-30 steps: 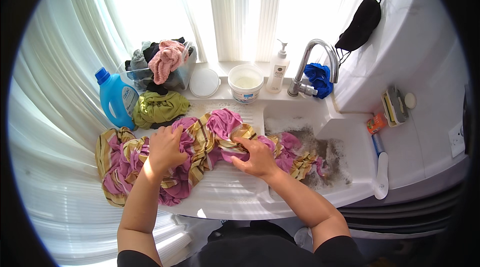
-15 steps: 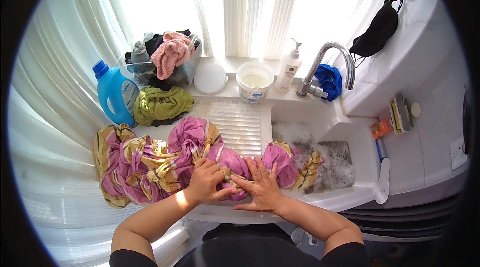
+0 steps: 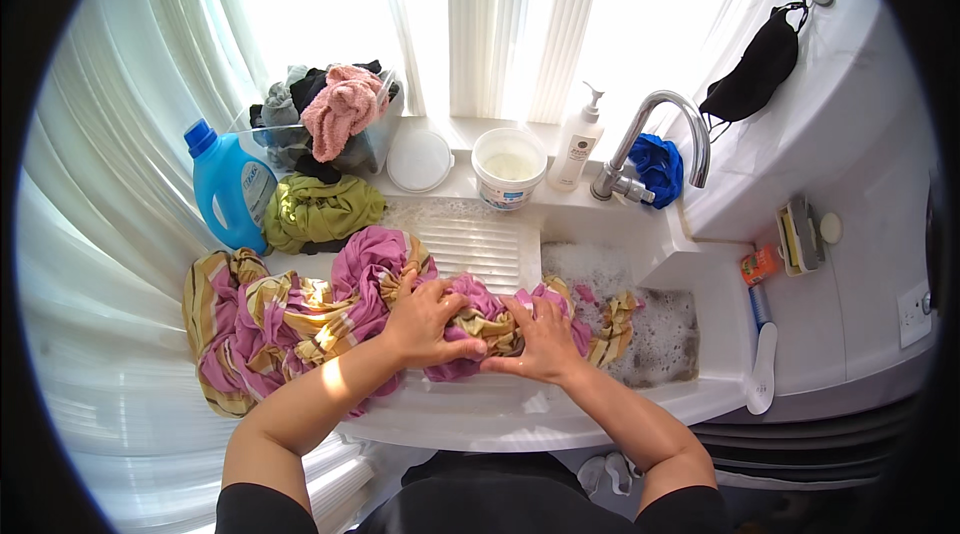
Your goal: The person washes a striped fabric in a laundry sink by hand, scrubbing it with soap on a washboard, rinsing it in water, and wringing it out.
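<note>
A long wet bundle of pink and yellow striped cloth (image 3: 370, 264) lies bunched across the white washboard (image 3: 480, 244). Its right end hangs into the soapy water of the sink basin. My left hand (image 3: 425, 327) curls over the middle of the bundle, thumb toward the right. Just right of it, my right hand (image 3: 545, 341) has its fingers bent over the cloth's far side and its thumb on the near side. A twisted yellow stretch shows between the two hands. The fabric under both palms is hidden.
Behind stand a blue detergent jug (image 3: 228, 192), green cloth (image 3: 322, 211), a clear bin (image 3: 375, 139) of clothes, a round lid (image 3: 420, 161), a white tub (image 3: 508, 169), a pump bottle (image 3: 576, 146) and the faucet (image 3: 650, 124). A white-handled brush (image 3: 763, 364) lies on the right edge.
My left hand has loosened from a fist into a wider curl, slightly up and right. My right hand has gone from flat to cupped, and the cloth between them is more bunched.
</note>
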Demonstrator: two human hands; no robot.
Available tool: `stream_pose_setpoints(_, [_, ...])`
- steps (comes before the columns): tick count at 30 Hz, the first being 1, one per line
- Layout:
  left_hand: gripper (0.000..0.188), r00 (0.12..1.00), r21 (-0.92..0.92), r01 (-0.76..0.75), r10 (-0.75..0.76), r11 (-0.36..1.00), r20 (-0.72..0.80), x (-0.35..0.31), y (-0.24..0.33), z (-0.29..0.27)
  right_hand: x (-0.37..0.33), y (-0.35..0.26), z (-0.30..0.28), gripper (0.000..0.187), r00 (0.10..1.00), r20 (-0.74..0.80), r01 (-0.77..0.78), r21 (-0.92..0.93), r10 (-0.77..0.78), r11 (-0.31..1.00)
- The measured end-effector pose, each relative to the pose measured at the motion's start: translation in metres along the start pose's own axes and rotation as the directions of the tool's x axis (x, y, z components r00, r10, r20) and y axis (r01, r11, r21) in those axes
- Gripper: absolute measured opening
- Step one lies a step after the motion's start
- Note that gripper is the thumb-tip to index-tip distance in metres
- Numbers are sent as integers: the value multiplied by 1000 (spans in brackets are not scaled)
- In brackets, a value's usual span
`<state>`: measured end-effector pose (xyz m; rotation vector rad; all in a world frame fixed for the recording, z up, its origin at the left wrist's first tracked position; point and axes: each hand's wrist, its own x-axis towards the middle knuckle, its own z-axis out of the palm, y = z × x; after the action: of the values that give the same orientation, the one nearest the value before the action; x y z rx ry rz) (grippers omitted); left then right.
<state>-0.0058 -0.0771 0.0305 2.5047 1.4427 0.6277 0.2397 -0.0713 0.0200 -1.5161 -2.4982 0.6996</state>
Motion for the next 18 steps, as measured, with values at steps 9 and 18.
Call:
stream_pose_setpoints(9, [45, 925, -8, 360, -358, 933, -128, 78, -12, 36, 81, 10, 12, 50, 946, -323, 62, 86, -31, 994])
stream_pose_setpoints(18, [72, 985, 86, -147, 154, 985, -76, -13, 32, 4, -42, -11, 35, 100, 891, -413, 224, 40, -188, 974])
